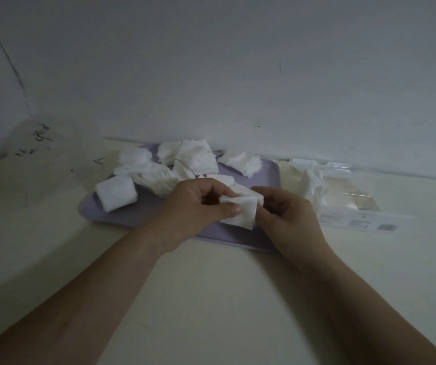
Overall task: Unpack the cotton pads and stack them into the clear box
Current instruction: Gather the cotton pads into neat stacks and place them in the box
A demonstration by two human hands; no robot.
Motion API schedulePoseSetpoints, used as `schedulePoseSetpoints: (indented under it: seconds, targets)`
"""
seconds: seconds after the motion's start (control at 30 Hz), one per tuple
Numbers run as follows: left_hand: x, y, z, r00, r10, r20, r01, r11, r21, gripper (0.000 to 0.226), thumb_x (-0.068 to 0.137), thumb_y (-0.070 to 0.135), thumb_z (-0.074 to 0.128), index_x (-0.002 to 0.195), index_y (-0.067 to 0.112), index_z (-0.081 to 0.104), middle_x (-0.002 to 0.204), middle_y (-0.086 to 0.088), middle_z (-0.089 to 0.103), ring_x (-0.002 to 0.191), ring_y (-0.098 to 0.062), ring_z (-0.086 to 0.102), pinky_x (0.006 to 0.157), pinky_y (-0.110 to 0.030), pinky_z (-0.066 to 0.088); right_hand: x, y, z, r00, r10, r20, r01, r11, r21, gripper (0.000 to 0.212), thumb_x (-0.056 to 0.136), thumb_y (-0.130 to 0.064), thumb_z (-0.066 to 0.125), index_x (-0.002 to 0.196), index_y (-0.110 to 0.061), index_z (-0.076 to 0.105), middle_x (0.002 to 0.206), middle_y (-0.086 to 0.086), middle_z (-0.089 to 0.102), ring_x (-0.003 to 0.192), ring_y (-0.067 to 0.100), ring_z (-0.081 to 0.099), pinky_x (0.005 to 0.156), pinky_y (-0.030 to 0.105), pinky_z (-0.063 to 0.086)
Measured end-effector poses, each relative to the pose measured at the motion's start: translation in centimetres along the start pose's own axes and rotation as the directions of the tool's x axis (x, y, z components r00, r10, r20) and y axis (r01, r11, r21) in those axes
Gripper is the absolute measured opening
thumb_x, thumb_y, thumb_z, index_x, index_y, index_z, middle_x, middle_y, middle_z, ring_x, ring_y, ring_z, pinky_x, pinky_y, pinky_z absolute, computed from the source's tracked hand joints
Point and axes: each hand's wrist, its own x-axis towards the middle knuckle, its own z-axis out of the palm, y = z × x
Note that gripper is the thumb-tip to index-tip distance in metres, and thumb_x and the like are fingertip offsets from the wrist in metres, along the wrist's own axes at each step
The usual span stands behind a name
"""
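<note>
Thumbs and curled fingers of left hand point(198, 204) and right hand point(288, 217) pinch a small stack of cotton pads point(243, 210) at frame centre, above the lilac tray point(122, 216) heaped with loose pads point(193, 159), the clear box point(356, 198) at centre right.

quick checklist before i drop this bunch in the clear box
1. Grip: left hand and right hand both pinch the held pads: ok.
2. Bunch squared up: not ok, edges fanned out.
3. Way to the clear box on the right free: ok.
4. Box open at the top: cannot tell.
5. All loose pads off the tray: not ok, several heaps lie there.
</note>
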Motion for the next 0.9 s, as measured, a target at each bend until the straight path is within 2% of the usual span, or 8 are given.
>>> schedulePoseSetpoints:
  seconds: [0.07, 0.2, 0.27, 0.33, 0.47, 0.7, 0.77, 0.9]
  targets:
    - [0.0, -0.2, 0.0, 1.000, 0.000, -0.020, 0.000, 1.000, -0.011, 0.022, 0.077, -0.001, 0.085, 0.093, 0.010, 0.075, 0.102, -0.021, 0.076, 0.089, -0.022, 0.070, 0.085, -0.033, 0.059, 0.0, 0.1, 0.0, 1.000, -0.020, 0.014, 0.020, 1.000, -0.003, 0.027, 0.095, -0.014, 0.071, 0.120, -0.020, 0.075, 0.103, -0.011, 0.080, 0.098, 0.004, 0.075, 0.092, 0.033, 0.061]
    - [0.1, -0.3, 0.1, 0.999, 0.043, -0.025, -0.042, 0.998, 0.041, 0.021, 0.076, -0.006, 0.084, 0.090, 0.005, 0.074, 0.096, -0.022, 0.076, 0.083, -0.021, 0.071, 0.080, -0.029, 0.062, 0.1, 0.0, -0.5, 0.993, -0.035, 0.116, 0.038, 0.999, -0.017, 0.027, 0.097, -0.008, 0.064, 0.118, -0.020, 0.076, 0.101, -0.003, 0.080, 0.101, 0.010, 0.073, 0.093, 0.045, 0.059]
    - [0.1, -0.3, 0.2, 0.996, 0.081, -0.029, -0.077, 0.991, 0.112, 0.020, 0.076, -0.006, 0.086, 0.089, 0.005, 0.074, 0.092, -0.023, 0.075, 0.079, -0.020, 0.069, 0.078, -0.031, 0.060, 0.2, -0.1, -0.6, 0.983, -0.040, 0.181, 0.050, 0.997, -0.052, 0.027, 0.091, -0.021, 0.067, 0.118, -0.019, 0.074, 0.099, 0.003, 0.078, 0.095, 0.011, 0.069, 0.089, 0.042, 0.054]
    - [0.2, -0.4, 0.1, 0.994, 0.105, -0.040, -0.096, 0.978, 0.186, 0.025, 0.074, -0.002, 0.089, 0.091, 0.010, 0.075, 0.089, -0.021, 0.074, 0.074, -0.019, 0.066, 0.074, -0.033, 0.058, 0.1, 0.0, -0.5, 0.987, -0.063, 0.149, 0.090, 0.979, -0.185, 0.044, 0.083, -0.041, 0.076, 0.124, -0.025, 0.072, 0.106, -0.008, 0.077, 0.099, 0.004, 0.070, 0.094, 0.033, 0.055]
    - [0.5, -0.7, -0.5, 0.997, 0.070, 0.012, -0.070, 0.945, 0.319, 0.055, 0.070, 0.012, 0.094, 0.115, 0.027, 0.067, 0.082, -0.009, 0.063, 0.063, -0.009, 0.052, 0.061, -0.025, 0.047, 0.1, 0.4, -0.3, 0.984, -0.120, 0.133, 0.156, 0.940, -0.302, 0.037, 0.089, -0.013, 0.074, 0.123, -0.027, 0.071, 0.112, -0.015, 0.076, 0.103, 0.002, 0.070, 0.096, 0.030, 0.057]
    - [0.5, -1.0, -0.3, 0.995, 0.042, 0.091, -0.074, 0.922, 0.381, 0.039, 0.078, 0.019, 0.089, 0.113, 0.027, 0.074, 0.058, 0.006, 0.053, 0.054, -0.008, 0.045, 0.055, -0.024, 0.039, -0.1, -0.4, 0.4, 0.989, -0.030, 0.145, 0.078, 0.938, -0.337, 0.061, 0.090, -0.001, 0.058, 0.146, -0.023, 0.051, 0.125, -0.013, 0.062, 0.108, -0.005, 0.054, 0.091, 0.003, 0.038]
    - [0.5, -0.9, -0.3, 0.995, 0.022, 0.098, -0.056, 0.931, 0.360, 0.047, 0.077, 0.022, 0.091, 0.120, 0.025, 0.071, 0.052, 0.012, 0.051, 0.051, -0.005, 0.043, 0.053, -0.022, 0.036, 0.1, -0.6, 0.6, 0.988, 0.048, 0.145, -0.009, 0.966, -0.257, 0.056, 0.085, -0.002, 0.058, 0.135, -0.025, 0.054, 0.108, -0.017, 0.060, 0.100, -0.003, 0.052, 0.085, 0.005, 0.041]
    - [0.2, -0.7, -0.2, 0.992, 0.019, 0.122, -0.062, 0.932, 0.356, 0.047, 0.078, 0.014, 0.089, 0.119, 0.025, 0.070, 0.054, 0.012, 0.057, 0.054, -0.005, 0.046, 0.057, -0.024, 0.041, 0.4, -0.7, 1.4, 0.974, 0.147, 0.175, -0.155, 0.987, 0.036, 0.018, 0.081, -0.014, 0.062, 0.093, -0.023, 0.053, 0.079, -0.018, 0.052, 0.081, 0.010, 0.052, 0.074, 0.033, 0.045]
